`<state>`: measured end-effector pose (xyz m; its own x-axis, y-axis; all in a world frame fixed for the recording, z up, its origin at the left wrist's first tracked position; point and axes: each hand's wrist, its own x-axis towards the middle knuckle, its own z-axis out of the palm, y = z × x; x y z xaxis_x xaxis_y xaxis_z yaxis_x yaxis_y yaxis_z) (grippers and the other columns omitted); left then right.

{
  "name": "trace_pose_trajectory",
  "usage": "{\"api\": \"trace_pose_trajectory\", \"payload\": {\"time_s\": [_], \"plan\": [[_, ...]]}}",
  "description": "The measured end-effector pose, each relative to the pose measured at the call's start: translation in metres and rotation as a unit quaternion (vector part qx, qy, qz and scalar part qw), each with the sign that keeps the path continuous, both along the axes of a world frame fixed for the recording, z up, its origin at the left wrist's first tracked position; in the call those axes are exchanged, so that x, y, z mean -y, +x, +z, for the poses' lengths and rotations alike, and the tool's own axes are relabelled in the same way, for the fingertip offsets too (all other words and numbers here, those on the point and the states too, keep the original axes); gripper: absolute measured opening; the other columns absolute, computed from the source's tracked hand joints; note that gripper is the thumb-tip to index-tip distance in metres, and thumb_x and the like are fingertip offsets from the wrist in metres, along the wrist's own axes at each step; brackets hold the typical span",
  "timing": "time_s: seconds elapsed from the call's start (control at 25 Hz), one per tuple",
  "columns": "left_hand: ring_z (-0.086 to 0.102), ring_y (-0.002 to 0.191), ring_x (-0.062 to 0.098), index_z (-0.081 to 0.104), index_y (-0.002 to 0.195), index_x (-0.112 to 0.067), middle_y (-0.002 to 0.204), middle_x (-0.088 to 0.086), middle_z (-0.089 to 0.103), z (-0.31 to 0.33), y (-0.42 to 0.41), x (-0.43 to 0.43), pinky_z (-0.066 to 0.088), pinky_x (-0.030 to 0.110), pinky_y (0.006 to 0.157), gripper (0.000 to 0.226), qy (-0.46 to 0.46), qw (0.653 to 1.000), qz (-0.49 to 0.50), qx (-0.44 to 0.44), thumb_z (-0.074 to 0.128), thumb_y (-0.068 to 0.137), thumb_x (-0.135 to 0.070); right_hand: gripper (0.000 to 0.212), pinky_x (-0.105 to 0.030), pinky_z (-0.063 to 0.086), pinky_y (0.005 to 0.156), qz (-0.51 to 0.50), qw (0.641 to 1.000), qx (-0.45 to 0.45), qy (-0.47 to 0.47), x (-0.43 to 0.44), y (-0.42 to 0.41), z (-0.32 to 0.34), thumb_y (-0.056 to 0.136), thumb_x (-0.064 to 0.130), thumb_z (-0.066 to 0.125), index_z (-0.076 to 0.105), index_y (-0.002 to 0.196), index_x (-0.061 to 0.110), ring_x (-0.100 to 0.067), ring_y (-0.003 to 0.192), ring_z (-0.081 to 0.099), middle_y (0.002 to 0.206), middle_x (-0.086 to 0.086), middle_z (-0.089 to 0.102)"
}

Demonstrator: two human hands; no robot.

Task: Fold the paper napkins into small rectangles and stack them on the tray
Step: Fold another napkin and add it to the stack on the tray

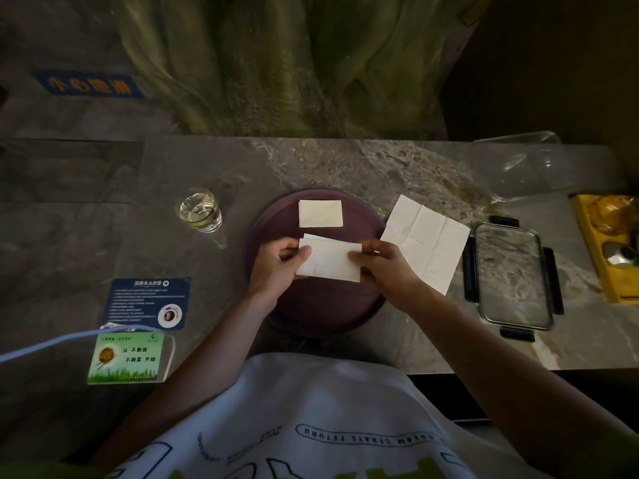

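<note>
A round dark purple tray (311,312) lies on the stone table in front of me. One white napkin folded into a small rectangle (320,213) rests on its far part. Above the tray's middle I hold a half-folded white napkin (328,259) by both ends: my left hand (276,267) pinches its left edge, my right hand (387,271) pinches its right edge. An unfolded, creased white napkin (425,242) lies flat on the table just right of the tray, its corner overlapping the rim.
A glass of water (200,210) stands left of the tray. A clear lid with black clips (511,278) lies at the right, a clear container (529,167) behind it, a yellow box (608,243) at the far right. Two printed cards (145,305) and a white cable (52,345) lie at the left.
</note>
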<state>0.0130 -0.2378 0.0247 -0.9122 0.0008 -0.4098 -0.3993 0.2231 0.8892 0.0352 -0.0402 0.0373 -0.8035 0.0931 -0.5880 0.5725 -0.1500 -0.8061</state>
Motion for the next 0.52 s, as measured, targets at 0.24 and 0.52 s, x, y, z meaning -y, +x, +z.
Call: {"api": "trace_pose_trajectory", "payload": {"time_s": [0.24,0.52], "plan": [[0.066,0.081,0.015,0.067,0.081,-0.026,0.084,-0.002,0.070,-0.011,-0.021,0.000,0.057,0.036,0.072,0.005,0.007,0.999,0.041,0.022,0.072,0.083,-0.028,0.011,-0.023,0.058,0.056,-0.004,1.000,0.025,0.009,-0.003,-0.015,-0.005,0.085,-0.003,0.067,0.065,0.084,0.008,-0.016,0.071,0.063,0.084,-0.005,0.062],[0.064,0.081,0.010,0.061,0.100,-0.014,0.095,0.002,0.067,-0.020,-0.047,-0.007,0.055,0.020,0.062,0.024,0.046,0.994,-0.025,0.097,0.064,0.083,0.002,0.010,-0.023,0.055,0.052,-0.034,0.997,0.031,0.056,-0.006,-0.046,-0.026,0.084,-0.005,0.064,0.064,0.090,0.003,-0.017,0.068,0.062,0.080,-0.009,0.062]]}}
